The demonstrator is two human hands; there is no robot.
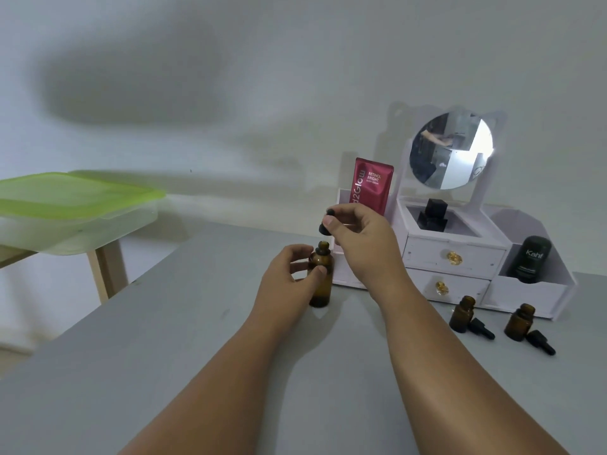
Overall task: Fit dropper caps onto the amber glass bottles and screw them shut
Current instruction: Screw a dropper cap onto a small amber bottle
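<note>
An uncapped amber glass bottle [321, 284] stands upright on the grey table [164, 339], and my left hand [289, 277] grips its body between thumb and fingers. Just above its neck my right hand [358, 238] pinches a black dropper cap [325, 224], which is mostly hidden by my fingers. Two more open amber bottles [462, 314] [520, 322] stand at the right. A black dropper cap lies on the table beside each [481, 328] [540, 342].
A white vanity organiser [453, 257] with a round mirror, drawers, a red sachet [372, 185] and a black jar [528, 259] stands against the wall at the back right. At the left a green-lidded plastic box [75, 205] rests on a wooden stool.
</note>
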